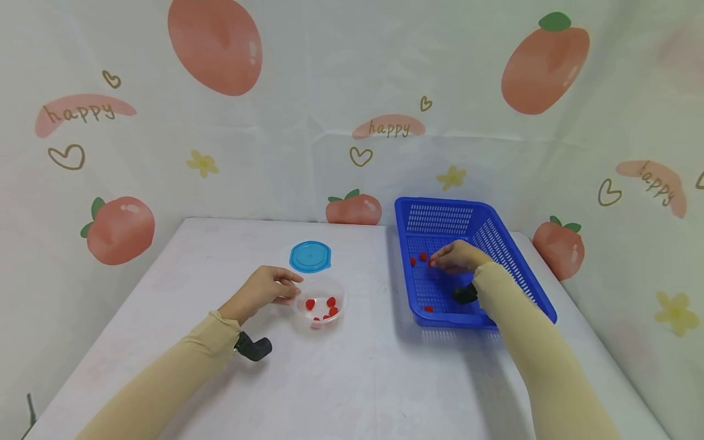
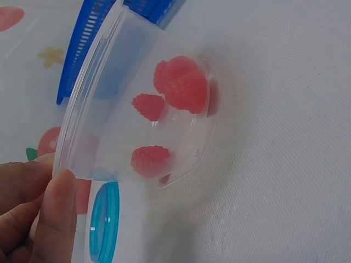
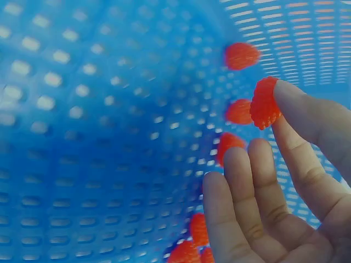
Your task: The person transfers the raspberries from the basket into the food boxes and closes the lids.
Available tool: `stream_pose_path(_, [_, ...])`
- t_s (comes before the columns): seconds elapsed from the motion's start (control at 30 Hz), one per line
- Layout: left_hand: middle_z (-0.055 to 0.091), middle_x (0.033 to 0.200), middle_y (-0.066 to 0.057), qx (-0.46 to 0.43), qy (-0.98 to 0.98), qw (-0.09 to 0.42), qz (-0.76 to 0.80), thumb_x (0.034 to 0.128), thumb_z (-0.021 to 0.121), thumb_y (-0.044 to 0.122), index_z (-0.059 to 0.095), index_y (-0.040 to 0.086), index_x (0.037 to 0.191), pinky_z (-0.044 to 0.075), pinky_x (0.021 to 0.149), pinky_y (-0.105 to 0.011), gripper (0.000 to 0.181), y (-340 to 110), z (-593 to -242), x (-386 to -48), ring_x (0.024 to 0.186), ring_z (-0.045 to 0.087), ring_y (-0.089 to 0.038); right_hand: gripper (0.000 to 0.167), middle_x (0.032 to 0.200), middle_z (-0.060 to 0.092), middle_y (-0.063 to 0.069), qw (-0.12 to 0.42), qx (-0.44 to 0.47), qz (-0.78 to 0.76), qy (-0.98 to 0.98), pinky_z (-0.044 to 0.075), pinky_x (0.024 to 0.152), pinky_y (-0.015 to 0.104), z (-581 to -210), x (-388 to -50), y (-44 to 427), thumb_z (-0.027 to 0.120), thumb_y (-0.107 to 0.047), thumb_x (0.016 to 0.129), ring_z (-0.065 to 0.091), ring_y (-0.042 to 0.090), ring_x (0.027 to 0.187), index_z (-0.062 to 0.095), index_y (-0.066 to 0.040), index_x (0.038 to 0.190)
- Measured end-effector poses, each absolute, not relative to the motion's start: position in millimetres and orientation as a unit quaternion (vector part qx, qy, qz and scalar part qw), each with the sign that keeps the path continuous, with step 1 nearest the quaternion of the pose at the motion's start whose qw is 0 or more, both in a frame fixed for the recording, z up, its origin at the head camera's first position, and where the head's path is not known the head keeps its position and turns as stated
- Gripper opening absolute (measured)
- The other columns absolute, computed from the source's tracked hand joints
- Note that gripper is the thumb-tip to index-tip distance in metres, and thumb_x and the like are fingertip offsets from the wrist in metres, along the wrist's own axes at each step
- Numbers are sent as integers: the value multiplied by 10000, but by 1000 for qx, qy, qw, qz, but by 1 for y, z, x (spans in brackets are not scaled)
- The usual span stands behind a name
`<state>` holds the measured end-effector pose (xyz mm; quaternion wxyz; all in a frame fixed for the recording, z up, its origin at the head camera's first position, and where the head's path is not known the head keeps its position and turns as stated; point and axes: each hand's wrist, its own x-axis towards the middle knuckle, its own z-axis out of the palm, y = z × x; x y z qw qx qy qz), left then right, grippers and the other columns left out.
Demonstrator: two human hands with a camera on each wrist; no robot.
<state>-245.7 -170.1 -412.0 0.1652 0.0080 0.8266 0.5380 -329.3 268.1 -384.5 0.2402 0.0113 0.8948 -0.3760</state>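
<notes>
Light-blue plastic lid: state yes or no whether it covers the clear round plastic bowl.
No, in the head view the lid lies on the white table beyond the bowl.

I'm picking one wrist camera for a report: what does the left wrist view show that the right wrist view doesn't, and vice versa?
Only the left wrist view shows the left hand holding the clear container by its rim, the berries in the container and the blue lid.

Only the right wrist view shows the right hand pinching a red berry, with more loose berries nearby.

Both show part of the blue basket, and red berries, though not the same ones.
</notes>
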Motion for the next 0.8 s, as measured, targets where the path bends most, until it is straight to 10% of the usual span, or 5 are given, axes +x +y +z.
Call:
stream_pose_path(0.6, [622,904,-98,-1,829,164,535,861,696,61,650,-38,1165,597,702,-264,323,-169,-414,-247,726,638,-130,505,1370,491,165,172,-35,-535,826,410,1086,379,-332,-313,255,625,-241,949,533,230,1223,486,39,1345])
stream_pose_path(0.8, [624,904,-96,-6,829,166,534,861,695,53,649,-40,1168,596,700,-260,325,-169,-413,-248,723,638,-127,434,1220,545,22,149,-52,-598,785,474,1013,255,-317,-304,247,646,-221,932,547,157,1174,512,0,1280])
